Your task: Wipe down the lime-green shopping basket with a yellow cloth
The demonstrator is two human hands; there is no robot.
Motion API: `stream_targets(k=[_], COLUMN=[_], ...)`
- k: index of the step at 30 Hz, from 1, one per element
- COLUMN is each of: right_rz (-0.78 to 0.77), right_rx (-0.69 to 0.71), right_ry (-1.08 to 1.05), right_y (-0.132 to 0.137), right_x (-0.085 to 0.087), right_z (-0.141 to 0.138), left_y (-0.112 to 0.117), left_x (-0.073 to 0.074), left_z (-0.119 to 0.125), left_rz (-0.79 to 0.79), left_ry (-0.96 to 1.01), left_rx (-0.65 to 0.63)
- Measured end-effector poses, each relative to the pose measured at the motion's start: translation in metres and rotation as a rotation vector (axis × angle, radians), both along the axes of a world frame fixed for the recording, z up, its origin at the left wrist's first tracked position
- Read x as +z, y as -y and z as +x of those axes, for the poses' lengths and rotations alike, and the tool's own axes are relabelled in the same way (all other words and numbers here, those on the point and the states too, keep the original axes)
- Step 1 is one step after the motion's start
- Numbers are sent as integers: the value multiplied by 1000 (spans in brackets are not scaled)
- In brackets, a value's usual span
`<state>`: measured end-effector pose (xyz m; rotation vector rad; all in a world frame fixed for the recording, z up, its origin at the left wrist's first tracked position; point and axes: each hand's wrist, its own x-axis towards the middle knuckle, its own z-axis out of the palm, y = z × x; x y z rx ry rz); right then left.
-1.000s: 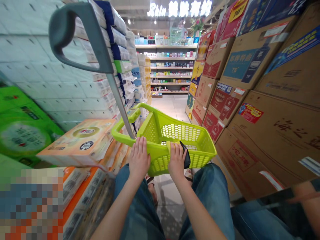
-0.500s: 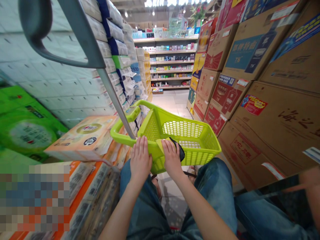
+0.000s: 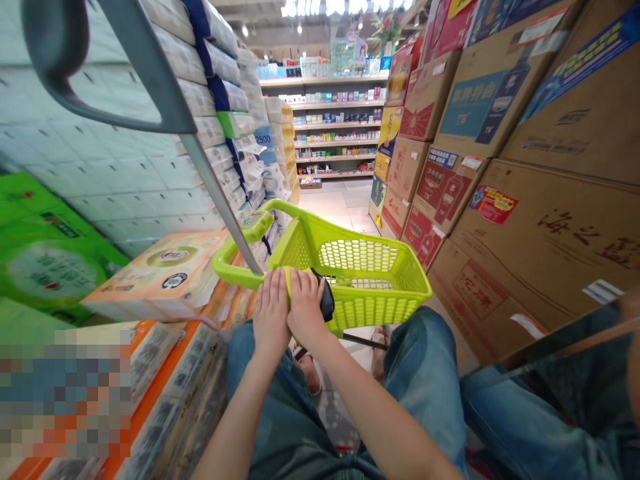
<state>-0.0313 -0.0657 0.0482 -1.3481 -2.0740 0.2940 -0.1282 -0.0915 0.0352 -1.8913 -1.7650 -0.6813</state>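
Observation:
A lime-green shopping basket (image 3: 383, 309) with a grid of holes stands tilted before my knees, its handle loop toward the left. My left hand (image 3: 271, 317) is laid over the near rim, fingers together and curled down over it, beside the foot of a metal pole with a grey handle (image 3: 145, 60). Right against it, my right hand (image 3: 306, 305) presses a yellow-and-black cloth (image 3: 327, 301) onto the same rim. Most of the cloth is hidden under the fingers; its dark part sticks out on the right.
Stacked tissue packs (image 3: 165, 260) line the left side, close to my left arm. Tall cardboard cartons (image 3: 560, 220) wall the right, with a reflective panel (image 3: 550, 393) low down. A tiled aisle (image 3: 330, 203) leads to shelves of small goods (image 3: 340, 120). My knees flank the basket.
My right hand has slid left along the rim with the cloth, up against my left hand. The left hand stays on the rim. The view has shifted slightly.

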Motion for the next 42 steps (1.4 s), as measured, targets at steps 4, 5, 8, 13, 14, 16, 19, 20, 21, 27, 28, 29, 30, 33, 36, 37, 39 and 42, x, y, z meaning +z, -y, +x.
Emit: stream_targets(k=[4, 5, 8, 13, 14, 16, 19, 20, 21, 27, 28, 29, 30, 33, 36, 37, 39, 42], right_rz=[68, 93, 122, 118, 111, 80, 23, 12, 7, 64, 87, 108, 125, 153, 177, 178, 145, 58], right_rx=[39, 46, -2, -146, -173, -221, -188, -136, -76, 74, 84, 91, 87, 25, -100, -151, -247, -236], right_ry=[77, 107, 174, 218, 221, 218, 176, 153, 125, 27, 37, 51, 67, 121, 168, 173, 163, 136], right_y=[1, 1, -1, -2, -2, -1, 0, 0, 0, -4, -5, -6, -6, -8, -8, -8, -6, -2], right_x=[-4, -10, -31, -53, -52, -46, -25, -17, -9, 0, -5, -11, -18, -38, -53, -56, -54, -34], right_z=[6, 16, 56, 109, 111, 103, 66, 52, 38, 7, 13, 21, 31, 66, 97, 101, 98, 65], left_y=[2, 3, 5, 7, 7, 6, 3, 2, 1, 0, 0, 1, 1, 2, 3, 3, 4, 4], left_x=[0, 1, 2, 4, 4, 4, 3, 2, 2, 0, 0, 0, 1, 1, 3, 3, 4, 4], left_z=[-3, -3, -2, 0, 0, 0, 0, 0, -1, 1, 2, 2, 2, 3, 3, 3, 4, 3], left_rz=[-8, -12, -25, -31, -31, -28, -18, -15, -10, 6, 3, -1, -7, -22, -25, -24, -25, -25], left_ry=[-31, -37, -42, -19, -14, -4, 7, 9, 11, 49, 56, 61, 65, 63, 61, 61, 56, 48], left_rx=[2, 0, -11, -21, -23, -24, -19, -16, -12, 0, -1, -3, -3, 0, 5, 4, -1, -8])
